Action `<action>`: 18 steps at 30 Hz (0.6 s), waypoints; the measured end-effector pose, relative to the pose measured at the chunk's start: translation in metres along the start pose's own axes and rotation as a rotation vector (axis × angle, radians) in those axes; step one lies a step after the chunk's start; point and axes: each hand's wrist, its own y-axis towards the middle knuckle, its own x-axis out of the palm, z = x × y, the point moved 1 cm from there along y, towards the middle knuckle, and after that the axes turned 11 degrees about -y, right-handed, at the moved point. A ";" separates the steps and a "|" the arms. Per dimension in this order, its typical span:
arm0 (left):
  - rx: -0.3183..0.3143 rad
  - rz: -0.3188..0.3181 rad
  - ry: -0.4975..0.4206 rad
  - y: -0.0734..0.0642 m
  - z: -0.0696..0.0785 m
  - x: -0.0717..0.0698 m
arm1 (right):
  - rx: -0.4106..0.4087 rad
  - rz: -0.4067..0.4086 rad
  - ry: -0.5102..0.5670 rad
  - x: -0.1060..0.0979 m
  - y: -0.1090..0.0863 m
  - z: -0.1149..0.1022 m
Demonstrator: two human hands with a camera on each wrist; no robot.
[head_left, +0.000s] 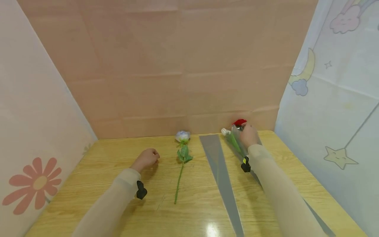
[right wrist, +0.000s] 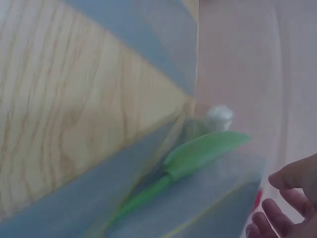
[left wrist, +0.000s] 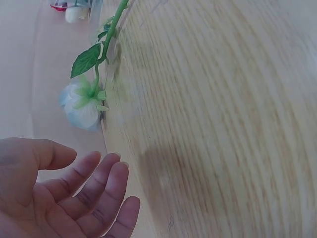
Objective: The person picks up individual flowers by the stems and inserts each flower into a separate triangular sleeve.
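Note:
My right hand (head_left: 248, 135) is over the top of a clear plastic flower sleeve (right wrist: 208, 208), right beside a red flower (head_left: 240, 122). In the right wrist view its thumb and fingers are spread apart, loosely bent, at the sleeve's edge. A white flower (right wrist: 220, 117) with a broad green leaf (right wrist: 208, 154) lies in the sleeve. My left hand (head_left: 147, 158) hovers low over the table with relaxed fingers and nothing in them. To its right lies a pale blue-white flower (head_left: 182, 136) with a long green stem (head_left: 179, 184) and leaves.
A flat, narrow plastic sleeve (head_left: 224, 181) lies between the blue-white flower and the right-hand bundle. The wooden table (head_left: 97, 171) ends against a pinkish back wall (head_left: 165, 82). Patterned side walls stand left and right. Another plastic tip (head_left: 318, 215) shows beside the right forearm.

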 end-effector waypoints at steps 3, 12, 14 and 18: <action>0.007 0.000 0.010 0.000 0.001 -0.001 | -0.077 0.027 -0.023 0.001 -0.003 -0.020; 0.022 -0.009 0.014 0.005 -0.004 0.001 | -0.236 -0.356 -0.105 0.023 -0.026 -0.069; 0.022 -0.004 0.017 0.006 -0.005 0.002 | -0.232 -0.477 -0.197 0.032 -0.034 -0.069; 0.022 -0.001 0.024 0.006 -0.006 0.002 | -0.214 -0.618 -0.324 0.046 -0.046 -0.063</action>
